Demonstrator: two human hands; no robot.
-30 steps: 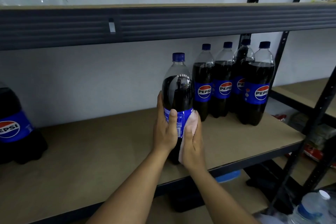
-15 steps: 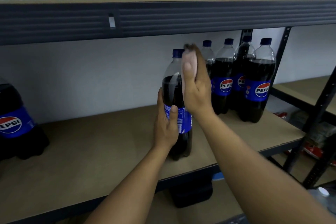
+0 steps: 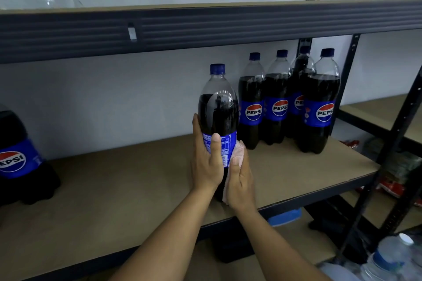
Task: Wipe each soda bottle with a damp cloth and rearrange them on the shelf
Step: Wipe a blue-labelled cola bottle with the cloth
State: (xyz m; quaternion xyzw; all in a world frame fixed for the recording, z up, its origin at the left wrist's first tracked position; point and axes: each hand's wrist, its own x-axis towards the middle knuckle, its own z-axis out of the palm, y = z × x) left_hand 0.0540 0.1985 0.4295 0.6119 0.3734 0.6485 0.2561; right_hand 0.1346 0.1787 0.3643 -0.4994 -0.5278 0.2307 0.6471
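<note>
A Pepsi bottle (image 3: 218, 109) with a blue cap stands upright on the brown shelf board (image 3: 114, 189), its label's printed back towards me. My left hand (image 3: 206, 164) grips its label band from the left, thumb across the front. My right hand (image 3: 241, 180) wraps a pink cloth (image 3: 238, 154) against the bottle's lower right side; its fingers are hidden behind the bottle. Several more Pepsi bottles (image 3: 276, 107) stand close together at the back right, just beside the held one. Another Pepsi bottle (image 3: 18, 159) stands at the far left edge.
A dark metal beam of the upper shelf (image 3: 205, 27) hangs low over the bottle caps. Black uprights (image 3: 399, 143) frame the right end. Clear water bottles (image 3: 392, 258) sit at the bottom right, and a blue object (image 3: 285, 217) lies under the shelf.
My right hand with the cloth went up to the bottle's neck and cap, then came back down to the lower right side. My left hand kept its grip.
</note>
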